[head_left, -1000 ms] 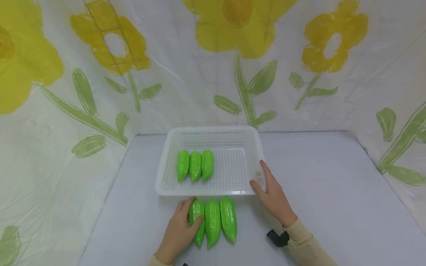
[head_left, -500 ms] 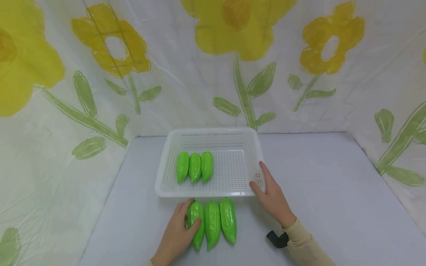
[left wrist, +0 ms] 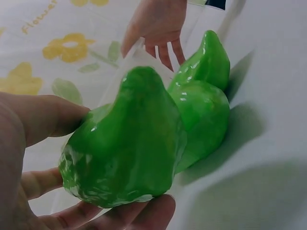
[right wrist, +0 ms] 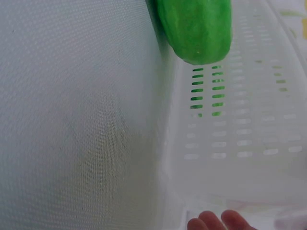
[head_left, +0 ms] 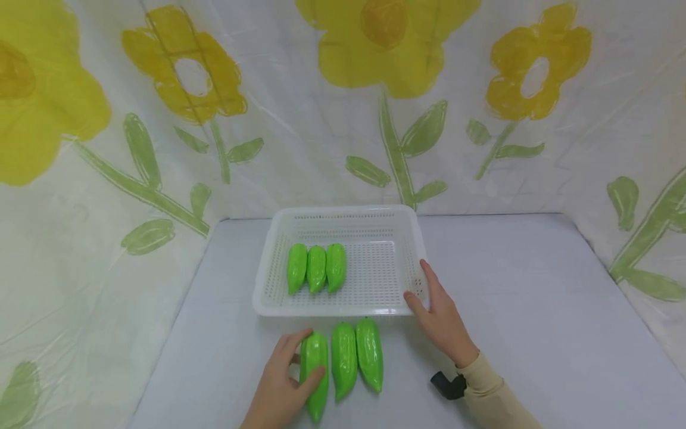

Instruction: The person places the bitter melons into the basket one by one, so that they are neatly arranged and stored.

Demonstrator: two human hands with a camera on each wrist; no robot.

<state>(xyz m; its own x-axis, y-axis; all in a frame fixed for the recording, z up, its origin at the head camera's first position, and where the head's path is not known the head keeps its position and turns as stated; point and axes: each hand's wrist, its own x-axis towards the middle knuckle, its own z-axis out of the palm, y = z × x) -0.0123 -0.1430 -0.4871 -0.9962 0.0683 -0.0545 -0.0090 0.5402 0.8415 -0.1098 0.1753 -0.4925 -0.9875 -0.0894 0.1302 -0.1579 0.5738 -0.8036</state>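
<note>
In the head view my left hand (head_left: 281, 375) holds a glossy green, tapered vegetable (head_left: 315, 366) between thumb and fingers. The left wrist view shows the same vegetable (left wrist: 129, 143) filling the grasp, fingertips (left wrist: 158, 211) beneath it. Just right of it, two more such vegetables (head_left: 343, 360) lie side by side on the table. My right hand (head_left: 442, 322) grips the front right corner of a white plastic basket (head_left: 370, 311), thumb over the rim. Right-hand fingertips (right wrist: 230, 219) show beyond the slotted basket wall (right wrist: 230, 139) in the right wrist view.
Three similar green vegetables (head_left: 316, 268) sit in a row in the basket's left half. A black strap-like piece (head_left: 448, 386) is beside the right sleeve (head_left: 490, 384). White cloth with painted flowers (head_left: 300, 155) hangs around the white table (head_left: 504, 280).
My left hand has drawn the vegetable toward me and slightly left, widening the gap to the other two. My right hand and the basket stay put.
</note>
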